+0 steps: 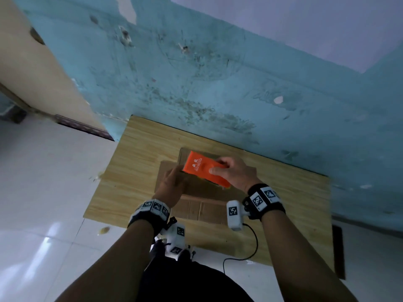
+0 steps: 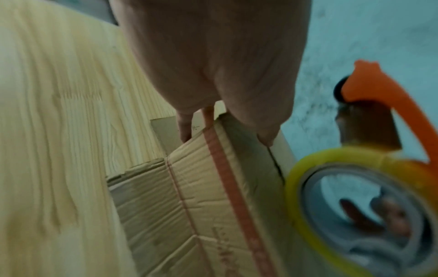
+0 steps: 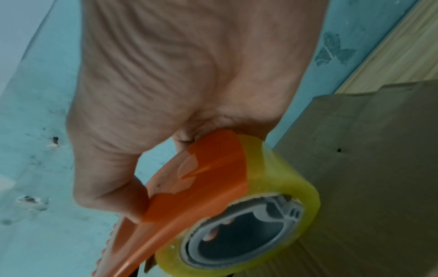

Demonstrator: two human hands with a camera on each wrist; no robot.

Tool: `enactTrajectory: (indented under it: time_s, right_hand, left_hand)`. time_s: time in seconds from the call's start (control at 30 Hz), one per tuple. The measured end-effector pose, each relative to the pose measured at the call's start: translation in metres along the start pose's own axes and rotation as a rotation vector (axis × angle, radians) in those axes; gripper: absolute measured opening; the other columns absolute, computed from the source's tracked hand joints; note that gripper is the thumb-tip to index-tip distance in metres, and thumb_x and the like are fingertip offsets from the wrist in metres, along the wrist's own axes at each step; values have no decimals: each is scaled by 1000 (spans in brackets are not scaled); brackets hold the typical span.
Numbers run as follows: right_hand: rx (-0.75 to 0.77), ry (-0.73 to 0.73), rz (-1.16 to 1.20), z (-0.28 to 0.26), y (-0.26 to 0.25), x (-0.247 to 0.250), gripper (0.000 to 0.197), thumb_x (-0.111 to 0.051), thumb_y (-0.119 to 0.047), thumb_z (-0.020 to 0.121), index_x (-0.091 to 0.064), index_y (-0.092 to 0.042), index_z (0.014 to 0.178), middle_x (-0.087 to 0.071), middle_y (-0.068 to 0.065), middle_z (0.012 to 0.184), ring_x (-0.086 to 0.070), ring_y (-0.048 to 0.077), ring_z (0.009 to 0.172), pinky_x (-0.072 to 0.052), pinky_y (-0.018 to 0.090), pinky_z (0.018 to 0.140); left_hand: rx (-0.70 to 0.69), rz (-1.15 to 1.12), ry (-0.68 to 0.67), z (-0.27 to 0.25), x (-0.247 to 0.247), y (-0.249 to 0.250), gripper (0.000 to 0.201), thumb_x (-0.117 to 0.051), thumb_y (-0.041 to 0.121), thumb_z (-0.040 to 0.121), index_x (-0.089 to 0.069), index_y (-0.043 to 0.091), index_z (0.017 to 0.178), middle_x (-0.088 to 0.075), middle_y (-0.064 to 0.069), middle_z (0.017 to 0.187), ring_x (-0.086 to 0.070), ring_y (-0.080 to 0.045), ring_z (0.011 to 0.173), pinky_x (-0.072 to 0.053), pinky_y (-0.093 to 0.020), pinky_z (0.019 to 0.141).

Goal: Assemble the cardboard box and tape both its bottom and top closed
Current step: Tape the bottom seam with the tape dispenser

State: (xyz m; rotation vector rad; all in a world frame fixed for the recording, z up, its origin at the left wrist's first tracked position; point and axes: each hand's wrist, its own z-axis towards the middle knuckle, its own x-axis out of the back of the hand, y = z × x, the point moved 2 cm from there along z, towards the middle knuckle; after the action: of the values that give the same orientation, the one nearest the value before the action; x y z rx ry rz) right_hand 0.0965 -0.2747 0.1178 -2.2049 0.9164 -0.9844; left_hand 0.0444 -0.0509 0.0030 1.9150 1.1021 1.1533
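Note:
A brown cardboard box [image 1: 205, 209] lies on the wooden table [image 1: 135, 153], with flaps spread beside it. My left hand [image 1: 174, 179] rests flat on its left part; in the left wrist view its fingers [image 2: 184, 131] press down over the box [image 2: 213, 196] edge. My right hand [image 1: 220, 165] grips an orange tape dispenser [image 1: 202, 168] over the far part of the box. The right wrist view shows this hand [image 3: 177, 93] wrapped round the dispenser [image 3: 201, 178], which carries a yellowish tape roll [image 3: 279, 172], next to the cardboard [image 3: 367, 168]. The dispenser [image 2: 379, 112] hangs just right of my left hand.
The table stands against a worn teal wall [image 1: 218, 83]. White floor tiles [image 1: 43, 192] lie to the left. A black cable [image 1: 250, 247] loops over the table's near edge, and a dark strip [image 1: 339, 251] runs along its right side.

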Motion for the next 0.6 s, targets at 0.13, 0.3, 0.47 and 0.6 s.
enactTrajectory:
  time_s: [0.13, 0.3, 0.47, 0.6]
  right_hand:
    - [-1, -6, -91, 8, -9, -6, 59, -77, -48, 93, -60, -17, 140, -67, 4, 118, -72, 26, 103, -65, 45, 89]
    - [-21, -4, -142, 12, -17, -14, 57, -77, -47, 94, -61, -16, 138, -66, 3, 116, -71, 23, 101, -62, 35, 84]
    - [-20, 13, -170, 13, -20, -18, 51, -77, -47, 94, -65, -15, 132, -70, 5, 114, -73, 23, 98, -61, 30, 76]
    - [-25, 13, -188, 13, -19, -20, 52, -77, -48, 93, -65, -15, 132, -70, 6, 116, -73, 25, 100, -63, 32, 78]
  left_hand:
    - [33, -278, 103, 4, 21, 4, 27, -52, 35, 101, -72, 39, 118, -49, -2, 153, -50, -27, 137, -42, -58, 115]
    - [136, -567, 89, -2, 55, 32, 44, -49, 62, 98, -81, 33, 107, -74, 2, 129, -64, -26, 123, -47, -52, 107]
    - [123, -717, 10, 7, 56, 27, 36, -58, 29, 106, -70, -5, 114, -78, -14, 111, -73, -32, 110, -57, -40, 93]
    - [153, -832, -74, 8, 50, 19, 32, -62, 24, 104, -62, -6, 113, -71, -16, 108, -70, -29, 106, -57, -34, 85]
